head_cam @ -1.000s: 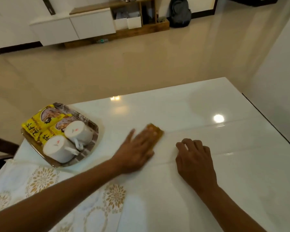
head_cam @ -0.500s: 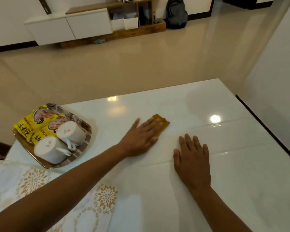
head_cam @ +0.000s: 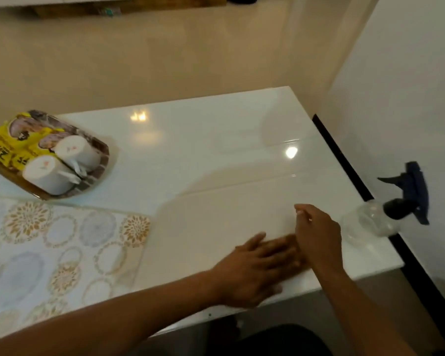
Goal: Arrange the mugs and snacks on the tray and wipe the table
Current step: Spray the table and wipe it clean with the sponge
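Cloth: brown wiping cloth (head_cam: 292, 244) lies under my left hand (head_cam: 258, 272), near the table's (head_cam: 216, 150) front right edge.
Left hand: flat, fingers straight, pressing the cloth.
Right hand (head_cam: 316, 235): loosely curled, empty, touching the left.
Tray (head_cam: 102, 160): far left, mugs (head_cam: 62, 163) and snacks (head_cam: 5, 142) loaded.
Change: I swept the cloth back from mid-table; a spray bottle (head_cam: 385, 214) now shows.
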